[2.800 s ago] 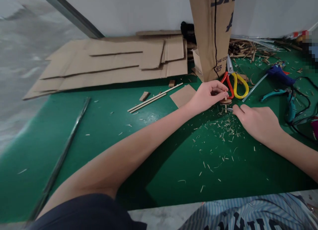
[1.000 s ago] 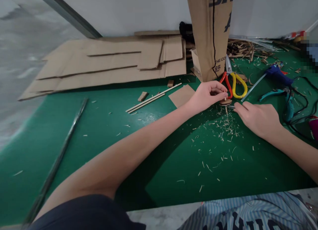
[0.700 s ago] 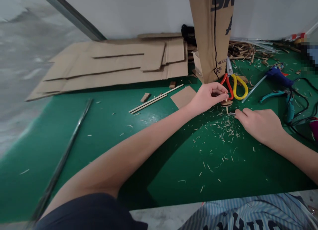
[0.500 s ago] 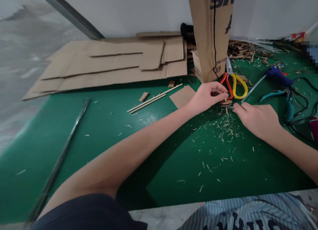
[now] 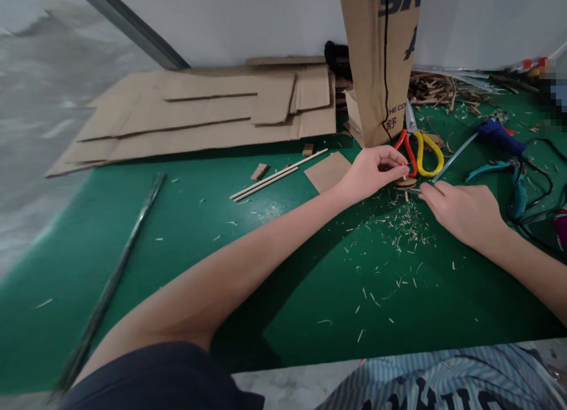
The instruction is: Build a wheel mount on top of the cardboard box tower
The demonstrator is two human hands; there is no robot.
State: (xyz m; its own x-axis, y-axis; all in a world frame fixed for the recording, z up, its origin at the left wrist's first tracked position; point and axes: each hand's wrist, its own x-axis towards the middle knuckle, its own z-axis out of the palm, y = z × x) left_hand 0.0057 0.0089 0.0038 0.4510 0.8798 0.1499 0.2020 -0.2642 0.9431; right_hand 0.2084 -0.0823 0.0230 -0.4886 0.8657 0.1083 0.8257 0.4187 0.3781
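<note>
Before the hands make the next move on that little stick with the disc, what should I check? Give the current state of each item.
1. Left hand pinches the thin stick upright: ok.
2. Cardboard disc seated on the stick, roughly level: ok.
3. Right hand has its metal tool at the stick, just below the disc: ok; type of tool: cannot tell.
4. Left fingertips clear of the tool tip: cannot tell, they are very close.
5. Room behind the work: not ok, scissors lie right behind it.
6. Mat free of shavings: not ok.
</note>
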